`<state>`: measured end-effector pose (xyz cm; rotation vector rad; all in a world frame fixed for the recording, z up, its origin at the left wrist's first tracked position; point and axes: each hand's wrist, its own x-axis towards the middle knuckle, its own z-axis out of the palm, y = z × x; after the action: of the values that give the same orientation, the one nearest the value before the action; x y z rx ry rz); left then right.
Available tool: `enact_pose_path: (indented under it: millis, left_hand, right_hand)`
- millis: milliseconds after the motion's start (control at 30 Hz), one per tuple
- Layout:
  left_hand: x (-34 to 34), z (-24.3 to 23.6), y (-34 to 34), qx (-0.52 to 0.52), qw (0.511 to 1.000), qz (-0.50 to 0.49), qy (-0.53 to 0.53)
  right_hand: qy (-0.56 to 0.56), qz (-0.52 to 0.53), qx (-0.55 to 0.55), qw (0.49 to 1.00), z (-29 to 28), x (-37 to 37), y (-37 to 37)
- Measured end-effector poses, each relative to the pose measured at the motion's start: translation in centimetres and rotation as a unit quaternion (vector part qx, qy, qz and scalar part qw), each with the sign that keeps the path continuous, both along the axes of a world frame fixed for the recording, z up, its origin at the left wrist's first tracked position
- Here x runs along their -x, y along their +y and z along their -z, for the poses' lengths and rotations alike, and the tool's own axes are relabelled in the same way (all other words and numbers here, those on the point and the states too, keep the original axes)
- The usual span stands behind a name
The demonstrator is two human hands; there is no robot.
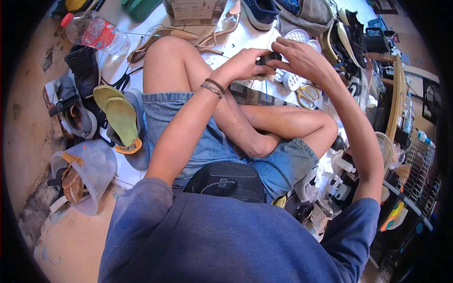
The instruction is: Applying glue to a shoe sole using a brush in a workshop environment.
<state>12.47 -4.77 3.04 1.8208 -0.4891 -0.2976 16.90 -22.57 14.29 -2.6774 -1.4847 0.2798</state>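
One dark, rounded object (268,58) between fingers (265,70)

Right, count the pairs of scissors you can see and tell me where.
1: the gold-handled scissors, lying just below the right hand in the picture. Others may be hidden.

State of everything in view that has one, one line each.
Left hand: fingers closed on the small dark object
Right hand: fingers closed on the same object
Small dark object: held between both hands, partly covered
Plastic bottle: red cap on
Scissors: set down, open or shut unclear
Clear bucket: uncovered, things inside
Yellow-green sole: lying on grey footwear
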Motion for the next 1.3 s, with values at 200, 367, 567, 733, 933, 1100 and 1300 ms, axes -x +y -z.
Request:
enact_pose_path:
  millis: [200, 367, 567, 733, 933, 1100, 1300]
  left_hand:
    - [-0.1, 1.0, -0.3, 0.044, 0.999, 0.004, -0.027]
    - [0.9, -0.8, -1.2, 0.005, 0.998, -0.055, -0.003]
    - [1.9, -0.6, -1.9, -0.063, 0.994, -0.08, -0.03]
    - [2.0, 1.0, -1.4, 0.043, 0.995, -0.058, -0.062]
    - [2.2, 1.8, -2.1, 0.078, 0.995, -0.069, -0.004]
    - [2.9, 1.0, -1.5, 0.007, 0.996, -0.091, 0.008]
    - [2.7, 3.9, -0.2, 0.038, 0.985, -0.165, 0.009]
  right_hand:
    - [-0.066, 0.012, -0.039, 0.997, 3.5, -0.5, -0.6]
    - [-0.116, 0.305, -0.019, 0.945, 3.7, 3.1, 1.1]
    - [-0.103, 0.337, -0.026, 0.935, 3.5, 4.4, 0.5]
    - [0.018, 0.132, -0.078, 0.988, 4.4, 2.5, -2.0]
    - [-0.121, 0.188, -0.155, 0.962, 7.2, 2.6, -1.6]
    - [-0.134, 0.34, -0.171, 0.915, 6.7, 5.2, 1.2]
    - [0.032, 0.413, -0.214, 0.885, 5.5, 7.0, 1.6]
